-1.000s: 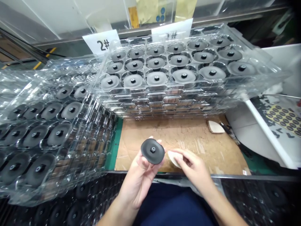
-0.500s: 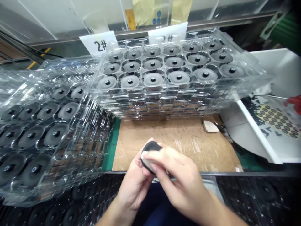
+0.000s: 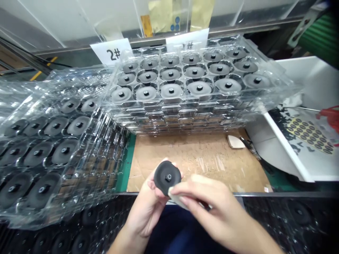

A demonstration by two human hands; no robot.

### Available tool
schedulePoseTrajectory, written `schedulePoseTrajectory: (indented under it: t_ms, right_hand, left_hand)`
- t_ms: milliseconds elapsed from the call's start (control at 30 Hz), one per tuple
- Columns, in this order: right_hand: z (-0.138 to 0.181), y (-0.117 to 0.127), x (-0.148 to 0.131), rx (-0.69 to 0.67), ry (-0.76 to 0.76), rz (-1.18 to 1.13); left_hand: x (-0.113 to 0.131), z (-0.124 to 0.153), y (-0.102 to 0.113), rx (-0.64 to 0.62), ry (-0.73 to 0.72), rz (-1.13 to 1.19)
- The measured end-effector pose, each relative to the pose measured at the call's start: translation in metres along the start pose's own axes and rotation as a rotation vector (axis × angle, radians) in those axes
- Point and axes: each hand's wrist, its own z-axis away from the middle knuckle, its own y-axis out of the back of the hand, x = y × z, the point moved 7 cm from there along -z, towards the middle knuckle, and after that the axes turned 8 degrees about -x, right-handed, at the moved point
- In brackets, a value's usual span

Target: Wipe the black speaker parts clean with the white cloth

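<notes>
A round black disc (image 3: pixel 162 175) with a small raised hub at its centre rests in my left hand (image 3: pixel 149 204), whose fingers curl around its edge. Its hubbed face is turned up toward me. My right hand (image 3: pixel 212 204) pinches a pale, flat piece (image 3: pixel 180 201), with its tip against the disc's lower right rim; most of that piece is hidden by my fingers. Both hands are over the near edge of a cardboard sheet (image 3: pixel 206 158) on the table.
Stacked clear trays (image 3: pixel 185 97) of similar discs stand behind the cardboard, with another stack (image 3: pixel 87 151) at left. On the right, a white bin (image 3: pixel 288 144) holds black scraps and a yellow sticker sheet (image 3: pixel 309 135). A pale pad (image 3: pixel 235 142) and a dark slim tool (image 3: pixel 250 147) lie nearby.
The disc has turned from tilted and mostly covered to facing me with its hub showing. My right hand has shifted down and right, from across the disc to its lower rim.
</notes>
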Motion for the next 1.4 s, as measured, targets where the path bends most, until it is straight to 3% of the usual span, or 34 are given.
schedulePoseTrajectory:
  t_ms: [67,167,267,333,467,567,667,767,800,933,1000,1100,1200,1300,1367,1400]
  right_hand:
    - [0.012,0.001,0.031,-0.011,-0.167,0.03]
    - [0.041,0.005,0.085,0.143,-0.372,0.124]
    - [0.06,-0.008,0.119,0.17,-0.445,0.14]
    - [0.062,-0.011,0.123,0.177,-0.451,0.134]
    - [0.045,0.009,0.079,0.292,-0.392,0.094]
    - [0.023,0.023,0.017,0.415,-0.127,0.04]
    - [0.002,0.012,-0.021,0.271,0.066,0.032]
    - [-0.012,-0.007,-0.019,0.001,-0.027,0.028]
    - [-0.015,-0.008,-0.016,-0.01,-0.049,0.047]
    - [-0.013,0.006,-0.024,0.235,0.064,0.113]
    - [-0.007,0.002,-0.027,0.141,0.089,0.051]
    - [0.011,0.001,-0.019,-0.039,-0.059,0.04]
    - [0.022,0.018,-0.015,0.093,-0.153,0.272]
    - [0.015,0.025,-0.034,0.242,0.115,0.493]
    - [0.005,0.017,-0.041,0.149,0.317,0.43]
    - [0.0,0.014,-0.039,0.08,0.334,0.367]
  left_hand:
    - [0.007,0.001,0.003,0.008,-0.05,0.018]
    - [0.009,0.0,0.001,-0.034,-0.071,0.048]
    - [0.004,-0.003,-0.004,-0.079,-0.044,0.076]
    - [0.001,-0.004,-0.007,-0.101,-0.031,0.084]
    - [-0.004,-0.001,-0.013,-0.105,-0.031,0.063]
    - [-0.009,0.004,-0.013,-0.081,-0.028,0.049]
    - [-0.014,0.008,-0.01,-0.051,0.022,0.012]
    - [-0.014,0.009,-0.004,0.012,0.025,-0.051]
    - [-0.014,0.009,-0.005,0.01,0.027,-0.065]
    - [-0.019,0.009,-0.015,-0.042,0.11,-0.053]
    - [-0.016,0.009,-0.017,-0.031,0.13,-0.036]
    - [-0.012,0.01,-0.018,-0.053,0.166,-0.034]
    - [-0.013,0.011,-0.021,-0.093,0.186,-0.027]
    - [-0.013,0.01,-0.029,-0.159,0.165,0.025]
    - [-0.013,0.011,-0.035,-0.208,0.188,0.022]
    - [-0.013,0.012,-0.036,-0.22,0.206,-0.003]
